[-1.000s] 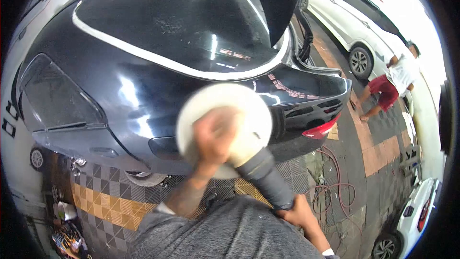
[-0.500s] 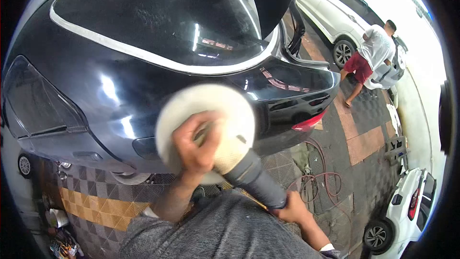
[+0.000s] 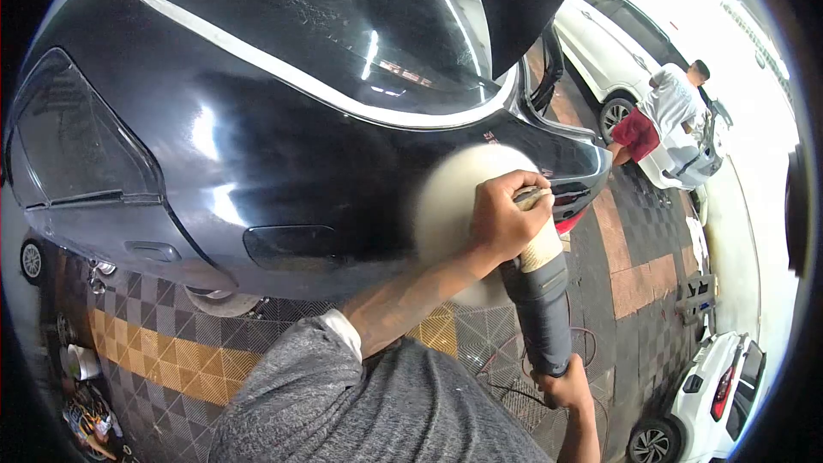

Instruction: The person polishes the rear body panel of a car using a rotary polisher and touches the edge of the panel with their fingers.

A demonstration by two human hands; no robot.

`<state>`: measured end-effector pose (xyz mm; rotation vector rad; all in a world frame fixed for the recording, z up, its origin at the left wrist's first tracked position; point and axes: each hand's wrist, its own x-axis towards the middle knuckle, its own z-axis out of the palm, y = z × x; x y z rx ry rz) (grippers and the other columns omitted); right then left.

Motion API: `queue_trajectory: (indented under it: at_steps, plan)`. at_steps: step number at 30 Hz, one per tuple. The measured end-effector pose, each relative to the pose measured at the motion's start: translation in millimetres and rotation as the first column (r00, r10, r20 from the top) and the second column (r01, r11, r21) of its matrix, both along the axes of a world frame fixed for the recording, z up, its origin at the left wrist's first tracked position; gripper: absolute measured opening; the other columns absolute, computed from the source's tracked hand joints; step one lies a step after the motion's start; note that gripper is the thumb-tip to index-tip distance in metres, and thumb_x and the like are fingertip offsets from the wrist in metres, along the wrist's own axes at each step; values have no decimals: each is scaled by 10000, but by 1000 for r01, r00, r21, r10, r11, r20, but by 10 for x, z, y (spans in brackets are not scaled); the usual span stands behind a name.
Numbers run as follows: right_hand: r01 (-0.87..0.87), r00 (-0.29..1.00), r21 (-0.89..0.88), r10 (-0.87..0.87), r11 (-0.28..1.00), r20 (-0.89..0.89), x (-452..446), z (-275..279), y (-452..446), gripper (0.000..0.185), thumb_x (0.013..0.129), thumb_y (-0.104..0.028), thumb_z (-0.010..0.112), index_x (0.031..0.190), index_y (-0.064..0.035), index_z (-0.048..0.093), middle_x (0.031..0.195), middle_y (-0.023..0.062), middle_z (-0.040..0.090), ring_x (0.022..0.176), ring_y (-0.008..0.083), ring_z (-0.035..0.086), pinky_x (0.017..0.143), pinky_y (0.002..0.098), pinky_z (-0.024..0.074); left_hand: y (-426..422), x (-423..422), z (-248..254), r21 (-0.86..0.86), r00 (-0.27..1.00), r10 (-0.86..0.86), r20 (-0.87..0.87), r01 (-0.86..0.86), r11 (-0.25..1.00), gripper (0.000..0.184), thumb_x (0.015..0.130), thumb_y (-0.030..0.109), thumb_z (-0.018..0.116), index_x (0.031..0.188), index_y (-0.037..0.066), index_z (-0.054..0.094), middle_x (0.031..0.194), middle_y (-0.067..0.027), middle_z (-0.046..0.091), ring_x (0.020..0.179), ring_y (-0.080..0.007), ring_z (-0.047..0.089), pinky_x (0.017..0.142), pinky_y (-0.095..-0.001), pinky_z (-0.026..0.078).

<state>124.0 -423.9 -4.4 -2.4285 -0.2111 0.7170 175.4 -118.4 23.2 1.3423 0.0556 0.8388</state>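
Observation:
A polishing machine (image 3: 544,300) with a large round white pad (image 3: 459,197) is against the dark car's rear side panel (image 3: 343,180), near the tail light. My left hand (image 3: 512,216) is wrapped round the handle at the machine's head. Behind it, my right hand (image 3: 569,383) grips the far end of the black body. The pad's edges are blurred and it hides part of the panel and light. White masking tape (image 3: 283,73) runs along the edge of the car's rear window.
Another person (image 3: 673,103) bends beside a white car (image 3: 600,43) at the upper right. A second white car (image 3: 707,394) stands at the lower right. Reddish hoses (image 3: 591,343) lie on the tiled floor (image 3: 163,351). A white bucket (image 3: 84,362) is at the lower left.
The polisher and both my hands have moved right along the panel towards the tail light, and its body now points more steeply down. The other person has bent lower.

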Motion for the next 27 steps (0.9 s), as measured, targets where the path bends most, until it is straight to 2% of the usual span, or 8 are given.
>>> queue_trajectory:
  at_steps: [4, 5, 8, 10, 15, 22, 25, 27]
  plan:
    - [-122, 990, 30, 119, 992, 74, -139, 29, 292, 362, 663, -170, 807, 903, 73, 689, 762, 166, 702, 703, 203, 668, 683, 355, 522, 284, -381, -6, 52, 997, 74, 10, -74, 996, 143, 812, 74, 671, 904, -34, 697, 873, -99, 718, 809, -138, 674, 761, -288, 532]
    - [-163, 987, 128, 161, 978, 26, -93, -142, 263, 370, 653, -171, 815, 900, 74, 690, 772, 189, 706, 711, 234, 688, 691, 370, 531, 366, -540, 12, 69, 995, 103, -7, -102, 992, 146, 817, 69, 660, 915, -33, 696, 892, -106, 721, 829, -142, 676, 775, -292, 532]
    - [-321, 947, 18, 320, 947, 36, -77, -306, 435, 410, 640, -209, 827, 893, 80, 685, 795, 251, 697, 752, 300, 722, 705, 388, 545, 628, -1031, -92, 160, 972, 233, 16, -233, 959, 190, 836, 56, 624, 986, -45, 682, 944, -131, 722, 870, -173, 684, 817, -316, 540]
    - [-390, 921, 23, 389, 921, 27, -107, -488, 576, 445, 622, -231, 822, 911, 79, 685, 832, 291, 688, 827, 393, 715, 735, 420, 555, 773, -1366, -209, 149, 963, 269, 17, -268, 952, 230, 850, 60, 608, 1036, -64, 661, 962, -163, 715, 886, -212, 688, 842, -341, 547]
    - [-510, 860, 7, 510, 860, 19, -216, -418, 951, 452, 611, -196, 791, 946, 85, 676, 851, 287, 690, 850, 408, 705, 766, 426, 554, 938, -1748, -347, 48, 963, 266, 36, -268, 962, 246, 867, 49, 572, 1064, -90, 622, 975, -232, 697, 876, -252, 687, 822, -364, 564]
    - [-419, 908, 98, 419, 903, 22, -131, -262, 667, 468, 619, -219, 805, 952, 85, 678, 846, 269, 695, 835, 393, 711, 764, 406, 548, 687, -1308, -206, 21, 982, 189, -1, -189, 982, 241, 877, 100, 600, 1037, -73, 649, 964, -190, 712, 882, -224, 690, 826, -344, 559]
    - [-271, 963, -24, 270, 962, -19, -57, -247, 371, 446, 643, -239, 818, 935, 72, 688, 838, 243, 707, 815, 333, 726, 744, 397, 543, 488, -915, -178, 72, 989, 141, 37, -143, 987, 191, 877, 89, 614, 994, -45, 683, 956, -135, 724, 891, -183, 683, 830, -322, 543]
    - [-229, 973, -29, 229, 973, 26, 6, -362, 34, 438, 642, -237, 817, 926, 71, 688, 829, 232, 710, 802, 306, 725, 735, 390, 540, 305, -612, -219, -10, 998, 58, 31, -58, 998, 181, 865, 93, 636, 983, -33, 688, 934, -113, 721, 873, -157, 675, 816, -310, 541]
